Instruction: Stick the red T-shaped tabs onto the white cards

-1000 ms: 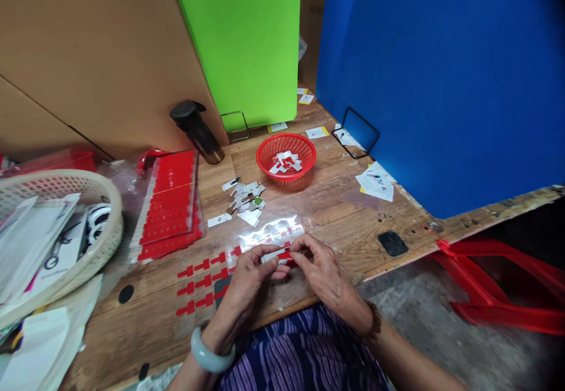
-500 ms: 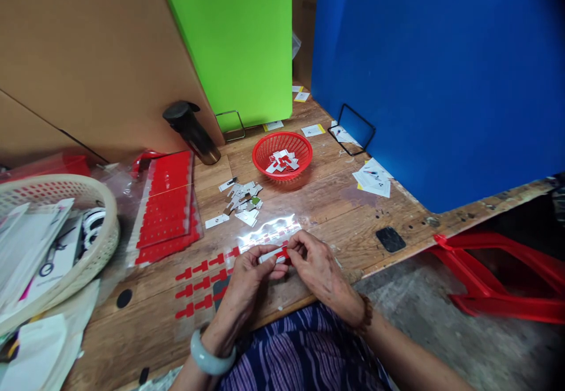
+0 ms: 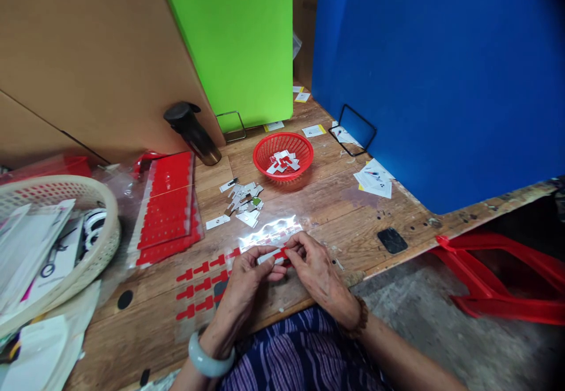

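Between thumb and fingers, my left hand (image 3: 247,276) pinches a small white card (image 3: 268,256). My right hand (image 3: 315,267) is closed on a red sticker (image 3: 282,253) at the card's right end; its fingertips partly cover the sticker. Under and beside both hands lies a clear sheet with rows of red T-shaped stickers (image 3: 203,284). Beyond the left hand is a loose pile of small white and grey cards (image 3: 245,198). Farther back, a red plastic basket (image 3: 282,138) holds several white cards with red pieces on them.
Stacked red sticker sheets (image 3: 165,202) lie left of the pile, with a dark tumbler (image 3: 192,132) behind. A cream basket (image 3: 112,226) of packages stands at far left. Green (image 3: 247,43) and blue boards (image 3: 432,85) rise at the back. A red stool (image 3: 498,279) is right, below the table edge.
Both hands stay in nearly the same place. The red sticker lies a little lower against the card's end, and the right fingers have shifted slightly. The view has moved very little.
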The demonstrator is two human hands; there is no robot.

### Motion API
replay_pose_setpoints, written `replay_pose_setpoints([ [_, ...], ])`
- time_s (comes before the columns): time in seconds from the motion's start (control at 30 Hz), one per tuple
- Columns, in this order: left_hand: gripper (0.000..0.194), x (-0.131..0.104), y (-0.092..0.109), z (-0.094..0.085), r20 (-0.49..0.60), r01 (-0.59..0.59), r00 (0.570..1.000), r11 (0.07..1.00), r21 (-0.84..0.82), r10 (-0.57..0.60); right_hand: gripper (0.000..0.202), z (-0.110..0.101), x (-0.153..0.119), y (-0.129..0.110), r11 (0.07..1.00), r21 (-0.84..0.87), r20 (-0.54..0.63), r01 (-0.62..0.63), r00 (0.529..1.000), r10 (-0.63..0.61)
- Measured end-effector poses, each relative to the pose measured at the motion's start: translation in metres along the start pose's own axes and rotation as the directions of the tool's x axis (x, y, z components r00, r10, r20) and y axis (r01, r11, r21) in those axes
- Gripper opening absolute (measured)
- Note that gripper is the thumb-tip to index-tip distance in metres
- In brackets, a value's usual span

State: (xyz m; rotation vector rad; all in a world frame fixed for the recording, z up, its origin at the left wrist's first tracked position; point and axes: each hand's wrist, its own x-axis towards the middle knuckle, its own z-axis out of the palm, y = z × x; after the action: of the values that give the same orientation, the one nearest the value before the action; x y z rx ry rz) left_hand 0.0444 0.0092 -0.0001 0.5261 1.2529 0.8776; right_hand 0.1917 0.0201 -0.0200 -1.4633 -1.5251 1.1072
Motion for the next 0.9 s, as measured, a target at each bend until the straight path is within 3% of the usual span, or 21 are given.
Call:
replay_pose_setpoints([
  [0.1,0.032,0.0,0.0,-0.001,-0.008,0.022,1.0,1.0,-0.007,-0.022,0.044,-0.003,0.004,0.007,0.999,0.04,-0.083,-0.022,0.996,0.025],
  [0.17,0.03,0.0,0.0,-0.001,-0.02,0.041,0.999,0.999,-0.019,-0.042,0.048,-0.009,0.007,0.009,0.997,0.068,-0.099,-0.03,0.994,0.037],
  [0.27,0.029,0.0,0.0,-0.001,-0.036,0.048,0.998,0.998,-0.039,-0.05,0.024,-0.015,0.009,0.009,0.99,0.132,0.012,-0.05,0.999,0.049],
  [0.37,0.031,0.0,0.0,-0.001,-0.014,0.042,0.999,0.998,-0.035,-0.043,0.021,-0.012,0.007,0.005,0.97,0.224,0.148,-0.096,0.987,0.063],
  [0.57,0.033,-0.003,0.002,-0.001,0.02,-0.02,1.0,0.998,0.054,0.019,0.019,-0.003,0.01,0.001,0.906,0.34,0.311,-0.251,0.939,0.144],
  [0.77,0.035,-0.005,0.003,-0.007,0.086,-0.006,0.996,0.992,0.125,-0.005,0.032,-0.009,0.022,0.007,0.848,0.39,0.521,-0.359,0.845,0.119],
  [0.9,0.037,0.01,0.01,-0.025,0.137,-0.057,0.99,0.973,0.226,0.026,0.035,-0.012,0.04,0.012,0.847,0.339,0.612,-0.409,0.78,0.132],
])
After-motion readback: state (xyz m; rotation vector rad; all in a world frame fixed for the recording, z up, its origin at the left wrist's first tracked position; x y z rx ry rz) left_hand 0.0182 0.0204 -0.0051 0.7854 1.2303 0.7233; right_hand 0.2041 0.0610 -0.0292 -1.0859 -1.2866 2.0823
